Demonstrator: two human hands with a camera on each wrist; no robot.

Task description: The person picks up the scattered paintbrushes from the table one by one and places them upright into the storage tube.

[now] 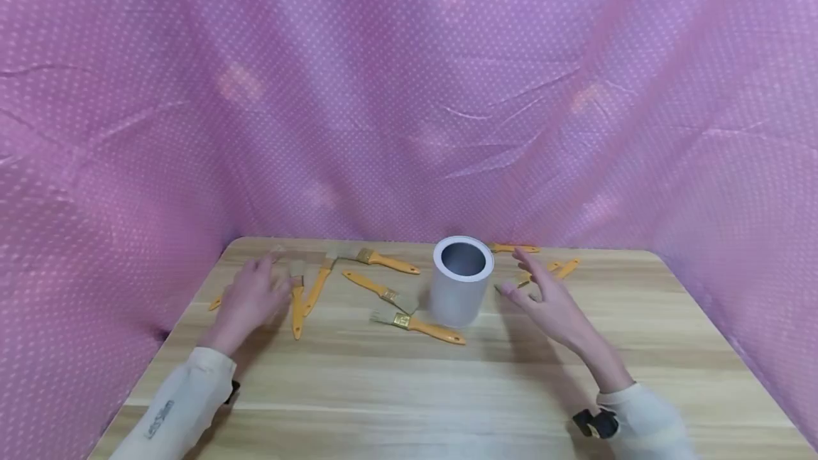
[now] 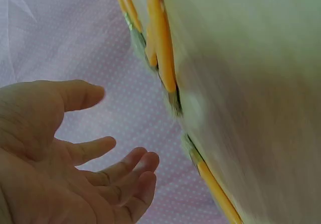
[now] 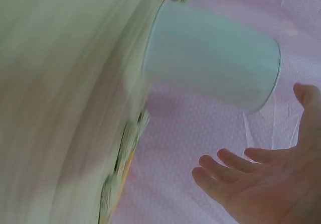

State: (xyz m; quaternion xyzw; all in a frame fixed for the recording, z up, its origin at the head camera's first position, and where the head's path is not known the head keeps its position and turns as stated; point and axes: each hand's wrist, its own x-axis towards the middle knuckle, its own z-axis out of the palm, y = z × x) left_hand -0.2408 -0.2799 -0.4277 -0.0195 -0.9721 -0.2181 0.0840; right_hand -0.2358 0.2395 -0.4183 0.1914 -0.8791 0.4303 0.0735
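Observation:
A white cylindrical container [image 1: 456,300] with a dark hollow inside stands upright on the table, right of centre. My right hand [image 1: 548,304] hovers to its right with fingers spread, apart from it; the right wrist view shows the palm [image 3: 271,184] holding nothing. On the left, my left hand [image 1: 252,297] hangs above the table, and the left wrist view shows its fingers relaxed and bare. Nearest to it lie a paintbrush [image 1: 297,311] and a second paintbrush [image 1: 318,289], both with yellow handles. Another paintbrush [image 1: 437,332] lies in front of the container.
More paintbrushes lie about: one brush [image 1: 393,263] at the back, one brush [image 1: 364,281] left of the container, one brush [image 1: 520,248] behind it, and others [image 1: 567,268] past my right hand. Pink dotted cloth [image 1: 409,91] hangs around the wooden table [image 1: 396,403].

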